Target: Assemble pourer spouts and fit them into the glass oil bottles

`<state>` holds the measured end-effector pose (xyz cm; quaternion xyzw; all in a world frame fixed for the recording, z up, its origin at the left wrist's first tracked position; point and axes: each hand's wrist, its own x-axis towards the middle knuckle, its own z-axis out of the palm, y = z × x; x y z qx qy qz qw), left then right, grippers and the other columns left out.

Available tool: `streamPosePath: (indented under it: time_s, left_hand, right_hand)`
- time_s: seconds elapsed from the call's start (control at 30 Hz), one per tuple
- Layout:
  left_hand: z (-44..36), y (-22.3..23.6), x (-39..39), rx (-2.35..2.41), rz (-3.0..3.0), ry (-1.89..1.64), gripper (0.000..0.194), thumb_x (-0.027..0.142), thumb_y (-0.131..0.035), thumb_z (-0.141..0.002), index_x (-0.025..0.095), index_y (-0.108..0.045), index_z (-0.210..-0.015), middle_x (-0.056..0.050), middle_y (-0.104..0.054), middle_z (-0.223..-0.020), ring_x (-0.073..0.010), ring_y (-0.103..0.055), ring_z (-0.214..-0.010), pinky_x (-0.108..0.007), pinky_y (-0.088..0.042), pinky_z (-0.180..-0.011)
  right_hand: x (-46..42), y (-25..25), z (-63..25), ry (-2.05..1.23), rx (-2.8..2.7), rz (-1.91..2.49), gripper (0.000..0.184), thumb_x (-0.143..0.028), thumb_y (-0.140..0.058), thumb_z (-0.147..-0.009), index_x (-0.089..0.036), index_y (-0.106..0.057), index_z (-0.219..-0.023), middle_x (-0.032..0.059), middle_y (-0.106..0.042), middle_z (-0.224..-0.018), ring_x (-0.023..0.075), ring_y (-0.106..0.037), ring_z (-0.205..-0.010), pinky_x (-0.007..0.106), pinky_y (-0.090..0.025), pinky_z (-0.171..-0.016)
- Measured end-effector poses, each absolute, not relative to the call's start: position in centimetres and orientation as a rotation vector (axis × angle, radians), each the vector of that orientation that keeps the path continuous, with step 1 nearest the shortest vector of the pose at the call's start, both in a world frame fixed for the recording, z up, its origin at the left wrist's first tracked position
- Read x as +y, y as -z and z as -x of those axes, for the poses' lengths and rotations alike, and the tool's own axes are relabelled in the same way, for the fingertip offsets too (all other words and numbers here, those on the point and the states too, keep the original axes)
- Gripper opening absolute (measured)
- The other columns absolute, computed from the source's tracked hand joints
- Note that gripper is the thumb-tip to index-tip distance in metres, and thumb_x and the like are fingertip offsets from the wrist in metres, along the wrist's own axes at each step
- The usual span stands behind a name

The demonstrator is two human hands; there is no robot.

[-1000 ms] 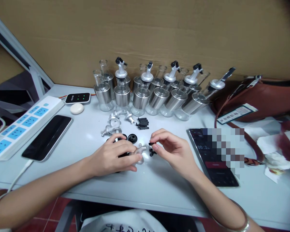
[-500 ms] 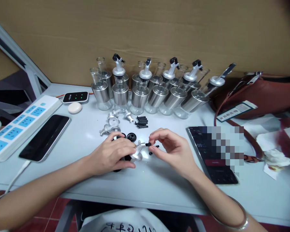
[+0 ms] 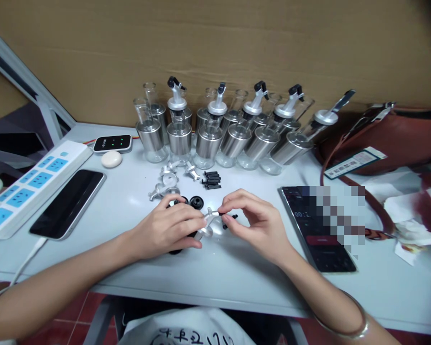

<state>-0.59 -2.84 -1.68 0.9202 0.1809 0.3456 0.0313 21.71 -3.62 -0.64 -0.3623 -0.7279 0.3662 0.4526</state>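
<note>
My left hand [image 3: 170,227] is closed around a silver pourer spout [image 3: 209,221] with a black base, held just above the table. My right hand [image 3: 256,220] pinches a small black part at the tip of that spout; the fingers mostly hide it. Beneath the right fingertips lie more small black pieces [image 3: 232,221]. Black round stoppers [image 3: 196,202] sit beside and partly under my left hand. Beyond it are loose silver spouts [image 3: 169,179] and a cluster of black levers [image 3: 211,180].
Glass bottles with steel sleeves [image 3: 209,143] stand in rows at the back, several with pourers fitted. A power strip [image 3: 32,187] and a phone [image 3: 70,203] lie left. Another phone [image 3: 323,244], a brown bag [image 3: 398,143] and crumpled tissues [image 3: 405,211] are on the right.
My right fingertips have closed in on the spout's tip, and the black part there is now mostly covered. My left hand keeps its hold on the spout.
</note>
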Motion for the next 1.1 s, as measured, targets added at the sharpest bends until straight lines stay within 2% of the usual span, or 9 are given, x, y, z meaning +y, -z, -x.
streamPosePath:
  time_s: [0.33,0.53,0.63,0.73,0.83,0.9,1.1]
  left_hand:
    - [0.56,1.96,-3.01,0.57,-2.779,-1.062,0.024,0.037,-0.043,-0.099,0.018,-0.046,-0.113,-0.005,-0.072,-0.088,-0.0145,-0.068,-0.084,-0.035,-0.041,-0.09]
    - [0.67,1.85,-2.82,0.612,-2.807,-1.101,0.023,0.035,-0.042,-0.099,0.017,-0.046,-0.112,-0.006,-0.072,-0.091,-0.0136,-0.067,-0.084,-0.035,-0.041,-0.09]
    - [0.74,1.92,-2.65,0.649,-2.821,-1.125,0.024,0.036,-0.042,-0.099,0.017,-0.048,-0.111,-0.006,-0.071,-0.091,-0.0143,-0.067,-0.082,-0.036,-0.042,-0.088]
    - [0.83,2.09,-2.52,0.684,-2.809,-1.139,0.025,0.037,-0.043,-0.099,0.017,-0.049,-0.112,-0.006,-0.071,-0.093,-0.0143,-0.066,-0.083,-0.035,-0.042,-0.088]
    - [0.88,2.25,-2.46,0.719,-2.764,-1.142,0.026,0.037,-0.045,-0.098,0.017,-0.049,-0.113,-0.007,-0.071,-0.094,-0.0147,-0.066,-0.086,-0.035,-0.041,-0.089]
    - [0.86,2.31,-2.45,0.72,-2.745,-1.133,0.026,0.036,-0.045,-0.098,0.016,-0.049,-0.113,-0.007,-0.071,-0.095,-0.0151,-0.066,-0.088,-0.035,-0.042,-0.089]
    - [0.76,2.33,-2.59,0.699,-2.725,-1.155,0.026,0.037,-0.044,-0.098,0.015,-0.049,-0.111,-0.008,-0.071,-0.094,-0.0153,-0.067,-0.088,-0.035,-0.042,-0.089]
  right_hand:
    - [-3.84,0.93,-21.68,-1.0,-1.637,0.925,0.013,-0.018,-0.071,-0.077,-0.024,-0.066,-0.087,0.0022,-0.068,-0.082,0.0164,-0.062,-0.077,0.033,-0.051,-0.071]
    - [-3.32,1.08,-21.89,-1.458,-1.319,0.918,0.014,-0.031,-0.067,-0.082,-0.024,-0.065,-0.095,0.0028,-0.072,-0.09,0.0146,-0.067,-0.079,0.03,-0.055,-0.073]
    - [-3.14,1.18,-21.92,-1.55,-1.289,0.991,0.014,-0.03,-0.066,-0.083,-0.023,-0.067,-0.094,0.0035,-0.071,-0.093,0.0135,-0.066,-0.079,0.027,-0.053,-0.071]
    - [-3.2,0.97,-21.83,-1.529,-1.326,1.048,0.012,-0.031,-0.069,-0.079,-0.022,-0.07,-0.087,0.0028,-0.07,-0.086,0.0135,-0.064,-0.075,0.027,-0.052,-0.066]
    - [-3.46,0.65,-21.65,-1.404,-1.433,1.018,0.008,-0.03,-0.069,-0.078,-0.023,-0.073,-0.081,0.0039,-0.069,-0.089,0.0156,-0.063,-0.082,0.03,-0.052,-0.071]
    - [-3.67,0.53,-21.52,-1.325,-1.475,0.993,0.008,-0.028,-0.068,-0.08,-0.025,-0.074,-0.082,0.0039,-0.07,-0.091,0.0163,-0.064,-0.087,0.031,-0.052,-0.074]
    - [-3.79,0.57,-21.43,-1.225,-1.435,1.025,0.013,-0.021,-0.066,-0.08,-0.026,-0.074,-0.088,0.0029,-0.072,-0.088,0.0156,-0.066,-0.081,0.03,-0.054,-0.073]
